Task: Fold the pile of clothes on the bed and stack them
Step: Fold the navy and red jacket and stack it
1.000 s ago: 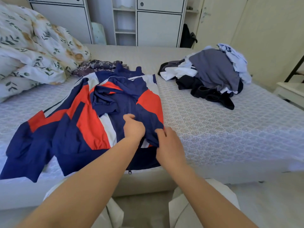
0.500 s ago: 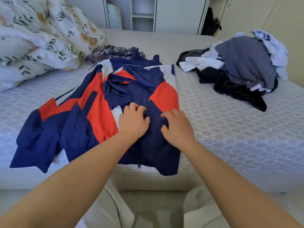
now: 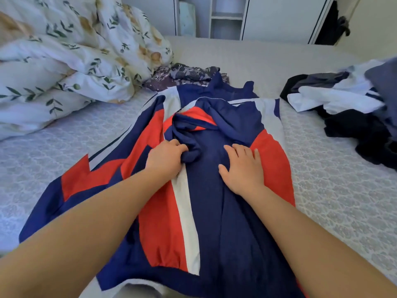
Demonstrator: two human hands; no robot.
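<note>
A floral duvet (image 3: pixel 64 67) was bunched at the left of the bed (image 3: pixel 335 190), and a navy, red and white jacket (image 3: pixel 204 211) lay spread at its centre. The left hand (image 3: pixel 165 160) gripped a bunched navy fold of the jacket with curled fingers, while the right hand (image 3: pixel 242 168) pressed flat on it, fingers straight. The unfolded clothes pile (image 3: pixel 354 112) lay at the right edge.
</note>
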